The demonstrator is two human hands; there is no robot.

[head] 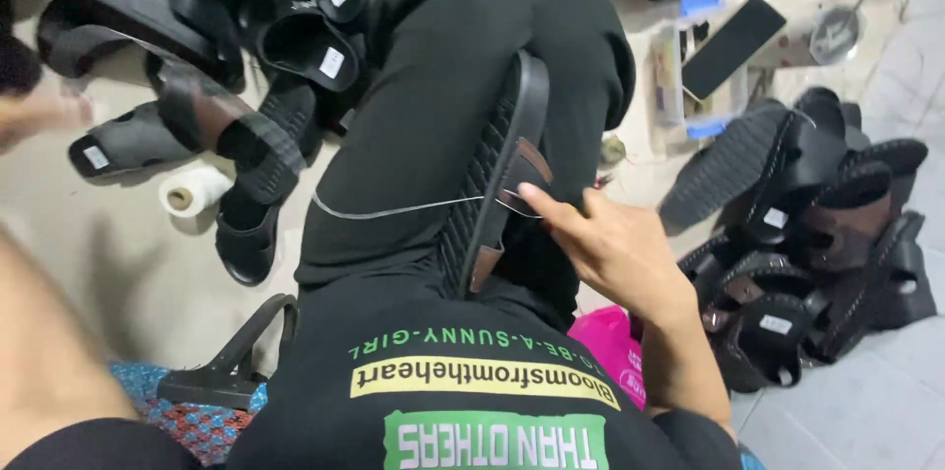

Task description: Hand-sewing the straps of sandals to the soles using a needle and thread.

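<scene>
A black sandal [497, 165] with a ridged sole and a brown strap stands on edge between my knees, against my black trousers. My right hand [615, 249] grips it from the right, with a fingertip pressed on the strap. A thin pale thread [394, 208] runs taut from that strap leftward across my thigh. My left hand [34, 114] is a blur at the far left edge, above my forearm. Whether it holds the thread's end cannot be made out.
Black sandals lie heaped at the upper left [246, 27] and at the right [817, 263]. A white tape roll [194, 190] lies on the floor. A dark phone [733, 45] rests on a clear box, and a pink bag [605, 342] sits by my right arm.
</scene>
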